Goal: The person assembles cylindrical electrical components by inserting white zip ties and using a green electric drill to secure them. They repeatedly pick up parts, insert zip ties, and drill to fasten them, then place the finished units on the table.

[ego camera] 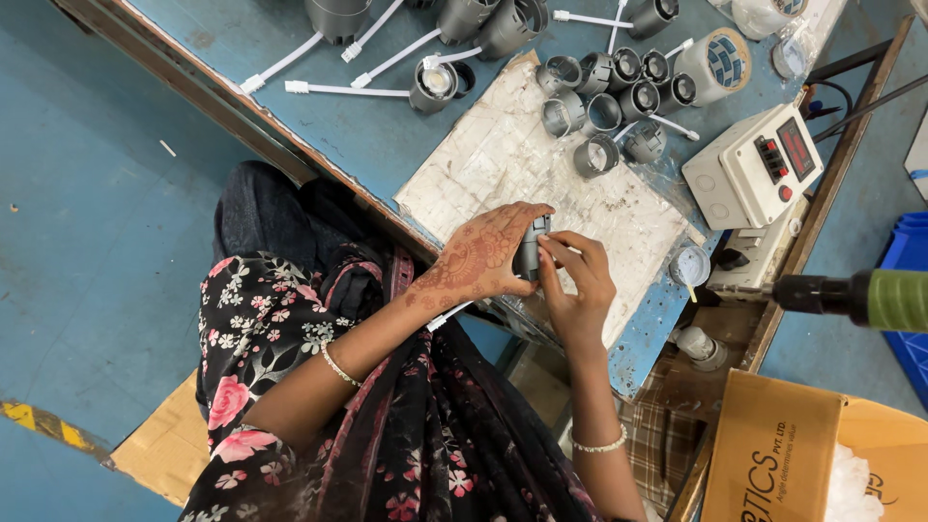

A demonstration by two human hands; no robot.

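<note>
Both hands meet at the near edge of the bench. The left hand (480, 256), patterned with henna, wraps around a small dark grey cylindrical housing (529, 253) and holds it upright over a scuffed white work mat (522, 164). The right hand (578, 280) pinches the same housing from the other side, fingertips (553, 247) pressed at its top end. A white lead hangs below the left palm; whether it belongs to this piece I cannot tell.

Progress, as a judgement: one unit in hand, assembly under way. Beyond the mat's far corner sits a cluster of like grey housings (609, 97), some open-mouthed, some trailing white wires. Farther still lie larger grey lamp bodies with white cables (425, 53). Which are finished and which wait, cannot say.

Right of the mat: a white control box (749, 169) with red buttons, a tape roll (720, 63), a small round container (688, 264). A power screwdriver with a green grip (851, 295) hangs level over the bench edge.

Bench top (367, 145) is worn blue, wood-edged. An open cardboard carton (773, 449) stands lower right. Floor (87, 193) painted blue, yellow-black hazard stripe (48, 423) lower left.
</note>
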